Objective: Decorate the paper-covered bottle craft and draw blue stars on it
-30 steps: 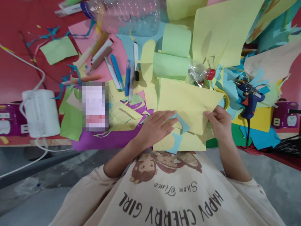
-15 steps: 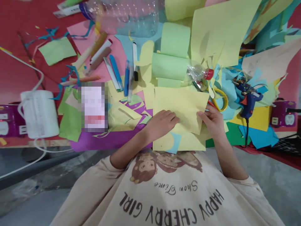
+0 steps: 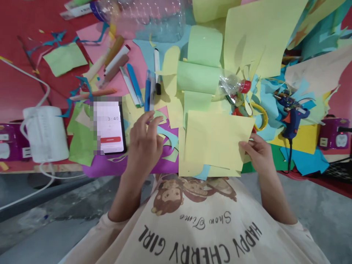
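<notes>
My right hand (image 3: 260, 150) pinches the right edge of a pale yellow sheet of paper (image 3: 217, 139), thumb on top. That sheet lies over another yellow sheet (image 3: 182, 161) with a light blue scrap (image 3: 202, 172) showing at its lower edge. Over the purple paper at left, my left hand (image 3: 146, 143) has its fingers apart and holds nothing. Its fingertips are near a blue marker (image 3: 147, 91) and some paper cut-offs (image 3: 168, 137). A phone (image 3: 110, 126) lies just left of it. Beyond the sheet is a plastic bottle wrapped in green paper (image 3: 198, 77).
Several markers (image 3: 118, 60) lie at upper left, below a large clear bottle (image 3: 154, 18). A yellow tape roll (image 3: 261, 115), a blue glue gun (image 3: 293, 121) and many paper scraps are at right. A white power adapter (image 3: 45, 134) with cables sits far left.
My left hand has let go of the yellow sheet and moved left toward the markers. The sheet has shifted slightly right and toward me, still in my right hand.
</notes>
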A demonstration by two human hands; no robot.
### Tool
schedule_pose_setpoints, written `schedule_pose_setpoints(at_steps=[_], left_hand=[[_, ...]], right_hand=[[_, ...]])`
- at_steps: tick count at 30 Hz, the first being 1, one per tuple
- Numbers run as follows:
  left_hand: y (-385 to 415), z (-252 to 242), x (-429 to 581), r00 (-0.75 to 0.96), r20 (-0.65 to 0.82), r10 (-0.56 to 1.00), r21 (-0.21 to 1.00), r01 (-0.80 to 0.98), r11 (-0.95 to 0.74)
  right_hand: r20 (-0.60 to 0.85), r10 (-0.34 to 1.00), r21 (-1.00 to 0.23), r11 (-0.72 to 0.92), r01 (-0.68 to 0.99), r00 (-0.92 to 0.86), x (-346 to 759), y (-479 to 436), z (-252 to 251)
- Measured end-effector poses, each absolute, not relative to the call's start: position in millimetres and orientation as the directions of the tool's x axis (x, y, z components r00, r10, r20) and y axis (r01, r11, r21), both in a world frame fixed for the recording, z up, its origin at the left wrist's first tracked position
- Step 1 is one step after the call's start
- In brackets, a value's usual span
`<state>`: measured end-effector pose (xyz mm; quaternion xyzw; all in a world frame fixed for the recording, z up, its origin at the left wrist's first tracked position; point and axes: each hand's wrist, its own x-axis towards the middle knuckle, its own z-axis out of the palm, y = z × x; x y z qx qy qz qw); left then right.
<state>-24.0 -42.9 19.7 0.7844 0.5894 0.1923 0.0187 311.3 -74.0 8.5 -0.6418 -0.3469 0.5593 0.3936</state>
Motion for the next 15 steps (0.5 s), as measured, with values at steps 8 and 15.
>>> schedule_pose_setpoints(at_steps=[8,15], left_hand=[[-69.9,-2.2,39.8,0.534,0.212,0.819,0.455,0.688,-0.566],[-39.1,-12.5,18.7,0.161,-0.001,0.987,0.845,0.528,-0.085]], right_hand=[[-0.433,0.886,-0.896,-0.443,0.03,0.166,296.6,-87.2,11.2],[-0.381,0.829,-0.924,-0.355,-0.142,0.409,268.6,-116.6,7.7]])
